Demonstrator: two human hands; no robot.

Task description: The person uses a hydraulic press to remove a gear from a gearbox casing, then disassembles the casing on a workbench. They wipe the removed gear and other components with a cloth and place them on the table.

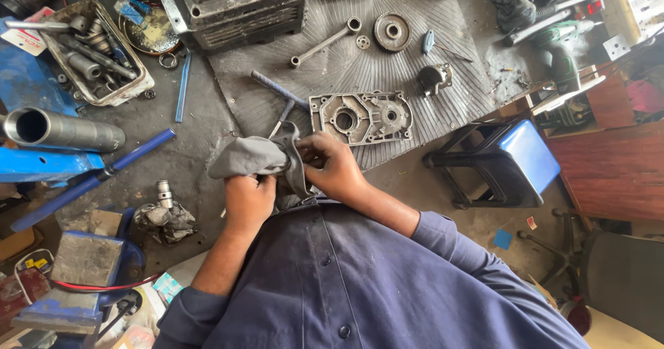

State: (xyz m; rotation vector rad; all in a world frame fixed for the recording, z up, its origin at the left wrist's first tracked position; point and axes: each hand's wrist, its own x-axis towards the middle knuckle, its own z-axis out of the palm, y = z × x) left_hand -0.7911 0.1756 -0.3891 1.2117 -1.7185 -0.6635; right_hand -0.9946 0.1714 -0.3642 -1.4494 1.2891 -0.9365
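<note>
On the grimy bench (194,162), just in front of the person's blue shirt, both hands work a soft, crumpled grey rag (259,157). The left hand (247,200) is clenched, its grip bunching the lower folds of the cloth. The right hand (337,166) curls its grip closed around the rag's other end; whether something lies wrapped inside cannot be told. Just beyond the hands lies a flat cast-metal housing plate (361,117) with round bores, resting on a ribbed grey rubber mat (387,79). Farther out on the mat lie a steel wrench (325,42) and a round, toothed gear (392,31). Left of the hands a blue rod (93,179) lies slantwise.
</note>
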